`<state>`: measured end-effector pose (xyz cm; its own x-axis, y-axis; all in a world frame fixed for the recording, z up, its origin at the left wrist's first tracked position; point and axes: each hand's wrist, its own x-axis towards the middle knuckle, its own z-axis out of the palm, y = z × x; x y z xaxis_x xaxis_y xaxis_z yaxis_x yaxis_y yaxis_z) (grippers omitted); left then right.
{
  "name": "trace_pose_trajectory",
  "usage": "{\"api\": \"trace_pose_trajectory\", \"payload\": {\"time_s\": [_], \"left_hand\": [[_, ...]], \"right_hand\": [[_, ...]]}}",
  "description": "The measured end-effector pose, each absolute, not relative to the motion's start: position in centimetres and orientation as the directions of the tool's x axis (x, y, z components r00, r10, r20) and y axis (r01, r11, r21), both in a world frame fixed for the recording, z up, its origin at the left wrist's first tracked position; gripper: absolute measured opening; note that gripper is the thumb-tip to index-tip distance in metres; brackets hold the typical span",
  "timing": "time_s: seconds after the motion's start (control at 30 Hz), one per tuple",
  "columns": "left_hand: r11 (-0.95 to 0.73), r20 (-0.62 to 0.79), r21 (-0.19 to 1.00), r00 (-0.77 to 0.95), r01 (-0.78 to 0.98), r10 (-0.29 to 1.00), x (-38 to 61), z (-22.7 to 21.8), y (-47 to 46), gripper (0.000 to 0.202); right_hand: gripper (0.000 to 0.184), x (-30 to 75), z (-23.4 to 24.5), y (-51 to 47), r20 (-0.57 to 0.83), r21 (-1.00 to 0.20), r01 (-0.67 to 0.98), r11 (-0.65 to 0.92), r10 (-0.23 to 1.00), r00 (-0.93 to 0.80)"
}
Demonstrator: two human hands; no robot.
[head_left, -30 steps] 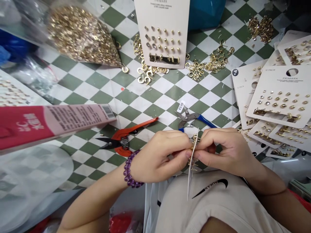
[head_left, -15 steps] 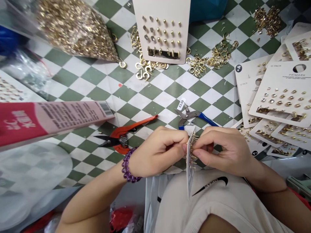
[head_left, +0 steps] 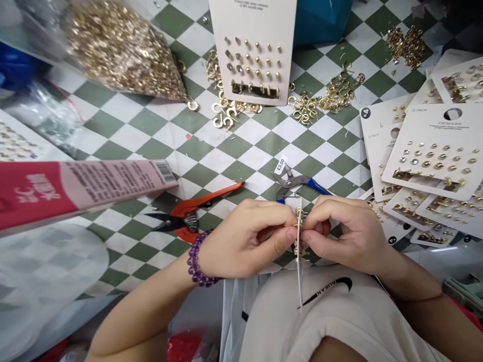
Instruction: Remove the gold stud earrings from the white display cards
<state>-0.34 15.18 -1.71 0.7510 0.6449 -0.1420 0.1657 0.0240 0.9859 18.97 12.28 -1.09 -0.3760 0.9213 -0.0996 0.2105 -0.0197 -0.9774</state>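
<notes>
My left hand (head_left: 245, 239) and my right hand (head_left: 349, 234) meet over my lap, both pinched on a white earring card (head_left: 299, 271) seen edge-on. Small gold earrings stick out of the card between my fingertips. A purple bead bracelet (head_left: 196, 261) circles my left wrist. Blue-handled pliers (head_left: 298, 183) lie on the checked floor just beyond my hands, and orange-handled snips (head_left: 192, 208) lie to their left.
A filled earring card (head_left: 252, 50) stands at the top middle with loose gold hooks (head_left: 226, 113) around it. A clear bag of gold pieces (head_left: 121, 50) lies top left. Stacked filled cards (head_left: 430, 156) cover the right. A pink box (head_left: 79, 188) juts in from the left.
The card has turned slightly between my fingers and now shows only its thin edge. My hands have stayed in place; the view has shifted a little.
</notes>
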Motion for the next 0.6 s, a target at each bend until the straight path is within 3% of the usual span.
{"api": "trace_pose_trajectory", "payload": {"time_s": [0.17, 0.3, 0.43, 0.6], "left_hand": [[0.120, -0.200, 0.979, 0.686, 0.162, 0.699, -0.66, -1.83, 15.61, 0.014], [0.249, -0.302, 0.952, 0.663, 0.177, 0.685, -0.59, -1.79, 15.68, 0.021], [0.211, -0.372, 0.925, 0.635, 0.316, 0.677, -0.46, -1.61, 15.66, 0.030], [0.237, -0.376, 0.926, 0.706, 0.292, 0.600, -0.38, -1.79, 15.68, 0.029]], "right_hand": [[0.006, 18.98, -1.31, 12.16, -0.018, -0.968, 0.240, 0.078, 0.927, -0.374], [0.005, 18.97, -1.32, 12.11, 0.089, -0.949, 0.255, 0.185, 0.933, -0.348], [0.006, 18.91, -1.27, 12.18, 0.160, -0.941, 0.227, 0.251, 0.921, -0.354], [0.006, 18.90, -1.49, 12.14, 0.201, -0.937, 0.193, 0.290, 0.902, -0.381]]}}
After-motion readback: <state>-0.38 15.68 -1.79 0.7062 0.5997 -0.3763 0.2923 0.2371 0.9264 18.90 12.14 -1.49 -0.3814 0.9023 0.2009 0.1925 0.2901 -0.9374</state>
